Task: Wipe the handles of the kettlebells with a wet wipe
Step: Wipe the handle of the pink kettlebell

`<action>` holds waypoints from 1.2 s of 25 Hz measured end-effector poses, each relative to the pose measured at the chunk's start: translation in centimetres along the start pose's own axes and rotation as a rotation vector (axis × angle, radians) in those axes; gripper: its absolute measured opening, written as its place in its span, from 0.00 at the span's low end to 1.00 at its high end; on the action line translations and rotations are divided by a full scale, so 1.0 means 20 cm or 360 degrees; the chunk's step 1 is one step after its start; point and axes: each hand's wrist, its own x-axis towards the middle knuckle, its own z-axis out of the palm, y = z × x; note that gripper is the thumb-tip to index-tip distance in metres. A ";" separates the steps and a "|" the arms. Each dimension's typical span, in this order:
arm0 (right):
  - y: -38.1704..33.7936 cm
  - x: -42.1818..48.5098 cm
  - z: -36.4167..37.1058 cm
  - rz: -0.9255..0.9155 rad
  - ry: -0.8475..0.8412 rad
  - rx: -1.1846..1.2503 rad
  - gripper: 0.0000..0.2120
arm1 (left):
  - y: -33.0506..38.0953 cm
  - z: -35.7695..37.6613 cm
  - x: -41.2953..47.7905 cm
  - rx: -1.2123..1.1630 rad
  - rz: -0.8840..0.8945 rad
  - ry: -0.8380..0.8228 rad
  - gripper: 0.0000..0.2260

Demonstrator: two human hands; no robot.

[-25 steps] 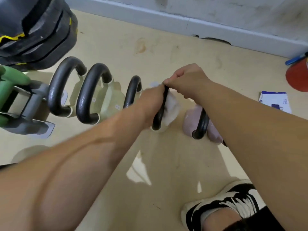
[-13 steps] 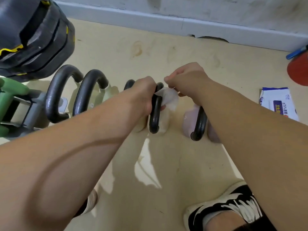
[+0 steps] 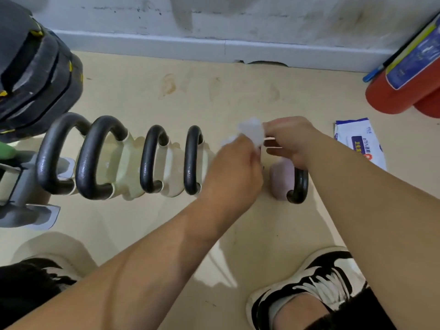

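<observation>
White and damp, the wipe (image 3: 252, 132) sits pinched between my hands, lifted off the kettlebells on the floor (image 3: 214, 96). It could tear or slip free if I tug too hard while refolding. My left hand (image 3: 234, 167) is closed on its lower edge, my right hand (image 3: 289, 141) on its side, above the pink kettlebell (image 3: 289, 179).

Beige floor (image 3: 214, 96), scuffed white wall (image 3: 238, 17)
</observation>
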 end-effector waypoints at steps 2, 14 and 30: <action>0.00 -0.02 -0.02 0.0012 -0.0079 0.0064 0.08 | -0.02 0.16 -0.06 0.0120 0.0059 -0.0406 0.22; -0.09 -0.07 -0.01 0.0182 -0.0070 0.0333 0.09 | 0.03 0.28 0.31 -0.0164 -0.0405 -0.0075 0.10; -0.06 -0.15 0.15 0.0160 0.0053 -0.0127 0.13 | -0.08 0.20 0.07 -0.0384 -0.0252 -0.0184 0.08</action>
